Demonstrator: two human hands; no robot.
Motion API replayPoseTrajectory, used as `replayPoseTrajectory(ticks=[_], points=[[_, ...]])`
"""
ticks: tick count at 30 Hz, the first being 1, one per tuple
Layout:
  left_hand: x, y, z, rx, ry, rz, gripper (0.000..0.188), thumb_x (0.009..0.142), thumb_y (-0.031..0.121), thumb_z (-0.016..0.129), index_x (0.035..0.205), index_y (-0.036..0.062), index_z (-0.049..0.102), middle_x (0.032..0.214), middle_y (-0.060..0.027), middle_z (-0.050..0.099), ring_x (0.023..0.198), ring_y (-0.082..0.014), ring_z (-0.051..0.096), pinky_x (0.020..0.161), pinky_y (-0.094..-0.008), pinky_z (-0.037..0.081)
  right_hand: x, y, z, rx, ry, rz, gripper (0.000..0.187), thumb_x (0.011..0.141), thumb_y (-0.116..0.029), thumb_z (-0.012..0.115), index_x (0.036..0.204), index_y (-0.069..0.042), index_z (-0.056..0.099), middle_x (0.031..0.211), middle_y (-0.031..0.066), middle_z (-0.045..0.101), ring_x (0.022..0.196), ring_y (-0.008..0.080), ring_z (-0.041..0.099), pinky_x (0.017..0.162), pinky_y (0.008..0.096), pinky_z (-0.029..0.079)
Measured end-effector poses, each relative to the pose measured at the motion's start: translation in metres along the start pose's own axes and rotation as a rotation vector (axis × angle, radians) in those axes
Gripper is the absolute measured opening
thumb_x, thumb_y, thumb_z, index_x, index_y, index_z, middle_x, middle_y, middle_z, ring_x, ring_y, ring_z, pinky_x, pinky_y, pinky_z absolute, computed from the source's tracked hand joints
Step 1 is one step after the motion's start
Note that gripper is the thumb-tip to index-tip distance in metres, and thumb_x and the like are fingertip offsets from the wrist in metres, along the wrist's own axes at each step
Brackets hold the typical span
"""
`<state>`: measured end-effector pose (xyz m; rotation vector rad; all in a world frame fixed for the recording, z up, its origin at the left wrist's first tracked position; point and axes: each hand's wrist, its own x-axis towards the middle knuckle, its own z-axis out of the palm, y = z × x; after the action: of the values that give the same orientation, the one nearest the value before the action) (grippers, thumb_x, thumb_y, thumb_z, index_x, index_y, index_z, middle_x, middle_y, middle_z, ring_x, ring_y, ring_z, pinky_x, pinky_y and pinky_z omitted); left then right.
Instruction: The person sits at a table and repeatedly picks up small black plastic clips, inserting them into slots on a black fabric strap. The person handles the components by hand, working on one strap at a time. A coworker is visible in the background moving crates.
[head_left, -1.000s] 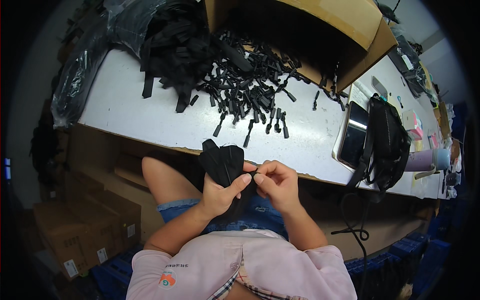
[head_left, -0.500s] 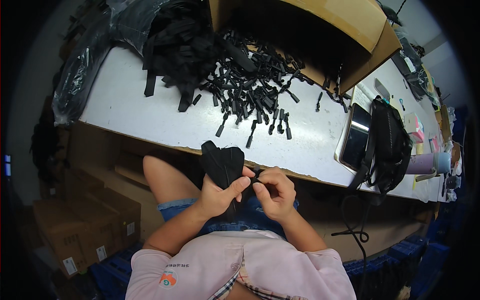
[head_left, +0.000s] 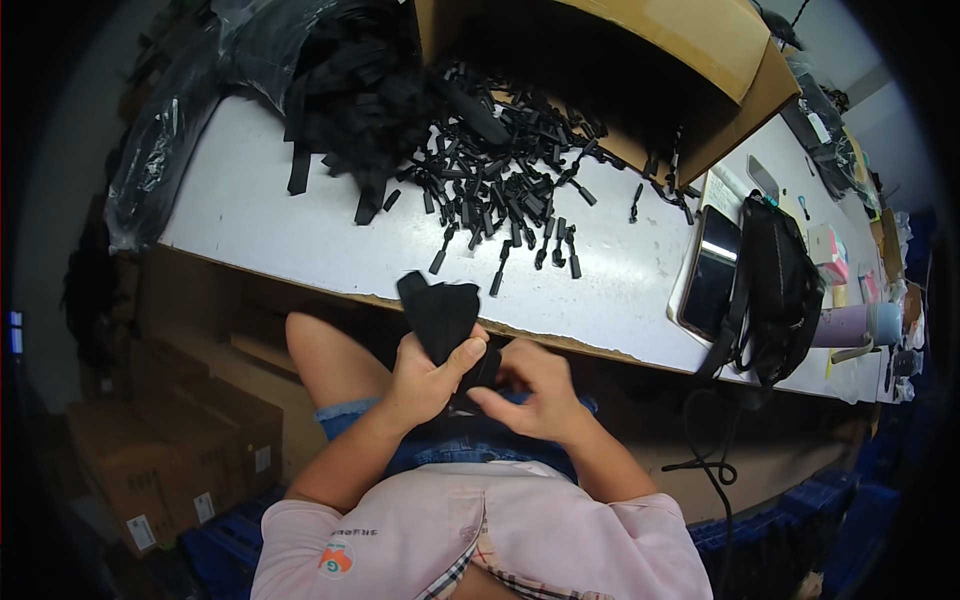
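Observation:
In front of the table's near edge, my left hand (head_left: 425, 382) is closed around a bunch of black fabric strips (head_left: 445, 312), whose ends fan out above the thumb. My right hand (head_left: 545, 388) is just to the right of it, thumb and fingers apart, beside a dark strip end that hangs by the left fingers. The right fingertips are partly hidden in shadow. Small black cord pulls with slim tabs (head_left: 500, 195) lie heaped on the white table (head_left: 620, 290) beyond my hands. A larger tangle of black strips (head_left: 355, 90) is heaped at the far left.
An open cardboard box (head_left: 640, 30) lies at the back. On the right are a dark-screened tablet (head_left: 712, 265), a black bag (head_left: 775, 290) with a hanging strap, and a purple bottle (head_left: 845, 328). Clear plastic wrapping (head_left: 165, 150) borders the left side; cartons (head_left: 150, 450) stand below.
My right hand has opened from a pinch at a small black piece and moved slightly left and down. The left hand and its strips have shifted slightly left.

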<state>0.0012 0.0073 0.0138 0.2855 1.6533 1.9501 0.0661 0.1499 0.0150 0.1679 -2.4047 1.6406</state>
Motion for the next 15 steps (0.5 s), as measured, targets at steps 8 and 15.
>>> replayPoseTrajectory(ticks=[8, 15], points=[[-0.003, 0.007, 0.001, -0.022, -0.254, -0.151, 0.018, 0.078, 0.01, 0.059, 0.093, 0.0012, 0.055, 0.077, -0.0015, 0.055, 0.068, -0.0048, 0.051, 0.058, -0.0184, 0.042, 0.017, -0.001, -0.003, -0.335, 0.272, -0.443, 0.033, 0.058, 0.002, 0.067, 0.09, -0.005, 0.061, 0.073, 0.0058, 0.054, 0.058, 0.0151, 0.05, 0.048, 0.0221, 0.039], [-0.003, 0.0, -0.001, -0.278, -0.228, -0.336, 0.018, 0.074, 0.005, 0.061, 0.089, 0.0019, 0.053, 0.071, -0.0015, 0.051, 0.052, -0.005, 0.045, 0.041, -0.0176, 0.034, 0.011, 0.006, 0.007, -0.256, 0.341, -0.427, 0.021, 0.062, 0.003, 0.066, 0.082, -0.002, 0.059, 0.072, 0.0075, 0.055, 0.056, 0.0157, 0.052, 0.048, 0.0228, 0.041]])
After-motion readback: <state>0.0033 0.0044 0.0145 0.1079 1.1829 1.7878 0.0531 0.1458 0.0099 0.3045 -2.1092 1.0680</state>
